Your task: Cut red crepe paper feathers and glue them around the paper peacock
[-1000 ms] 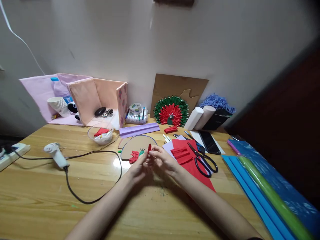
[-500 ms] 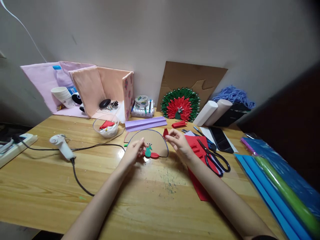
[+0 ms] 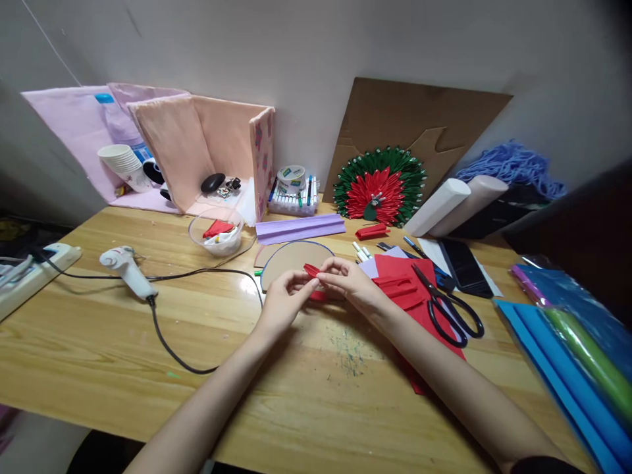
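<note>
My left hand (image 3: 282,304) and my right hand (image 3: 349,282) meet over the near edge of a half-round cardboard piece (image 3: 291,258) with a blue rim. Both pinch a small folded red paper petal (image 3: 311,270) between their fingertips. More red paper shows just under the hands on the cardboard. A red paper sheet (image 3: 419,309) with folded red strips (image 3: 396,288) lies right of my right hand, with black scissors (image 3: 447,309) on it.
A glue gun (image 3: 127,269) with its black cord lies at left, a power strip (image 3: 29,276) beyond it. A bowl (image 3: 217,236), purple paper (image 3: 299,228), a finished red-green fan (image 3: 379,189), white rolls (image 3: 437,206), a phone (image 3: 459,260) and blue-green rolls (image 3: 567,355) stand around.
The hands, apart half a second ago, have come together again over the cardboard, and both now pinch the red petal. The view has tilted down and nearer.
</note>
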Motion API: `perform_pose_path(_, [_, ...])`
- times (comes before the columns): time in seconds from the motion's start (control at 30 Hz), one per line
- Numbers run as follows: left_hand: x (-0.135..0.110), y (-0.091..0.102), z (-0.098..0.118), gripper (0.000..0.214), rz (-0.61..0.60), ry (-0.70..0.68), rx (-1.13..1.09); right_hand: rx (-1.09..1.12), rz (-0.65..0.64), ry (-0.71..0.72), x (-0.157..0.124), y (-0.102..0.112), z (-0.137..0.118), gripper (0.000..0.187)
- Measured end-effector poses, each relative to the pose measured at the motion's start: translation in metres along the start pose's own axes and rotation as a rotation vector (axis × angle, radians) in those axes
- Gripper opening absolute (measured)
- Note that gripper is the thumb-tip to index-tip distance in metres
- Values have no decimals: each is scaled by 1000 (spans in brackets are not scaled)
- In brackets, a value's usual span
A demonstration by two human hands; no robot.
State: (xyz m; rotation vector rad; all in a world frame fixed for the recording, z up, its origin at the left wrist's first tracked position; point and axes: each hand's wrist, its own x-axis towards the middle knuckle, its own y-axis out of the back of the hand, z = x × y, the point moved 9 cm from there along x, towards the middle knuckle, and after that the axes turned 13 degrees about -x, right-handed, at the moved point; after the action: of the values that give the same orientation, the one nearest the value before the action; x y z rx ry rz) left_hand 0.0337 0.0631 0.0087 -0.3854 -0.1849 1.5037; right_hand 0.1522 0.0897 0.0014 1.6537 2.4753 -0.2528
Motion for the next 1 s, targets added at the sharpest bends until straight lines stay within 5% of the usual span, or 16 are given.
perform_pose_path(0.33, [3, 3, 4, 25, 10, -43, -28, -103, 27, 22, -5, -8, -5, 24])
perform_pose_path(0.5, [6, 16, -9, 38, 42, 90, 10, -180, 154, 117, 2, 18, -16, 22])
perform_pose_path(0.63, [11, 33, 15, 25, 89, -118, 354, -324, 124, 61, 10, 38, -11, 21])
perform_pose_path(0.8, [-2, -2, 21, 17, -140, -354, 697, -416, 81, 7, 13, 47, -1, 16])
perform_pose_path(1.0, [-9, -29, 3, 14, -154, -361, 725, -369, 85, -47, 16, 47, 13, 14])
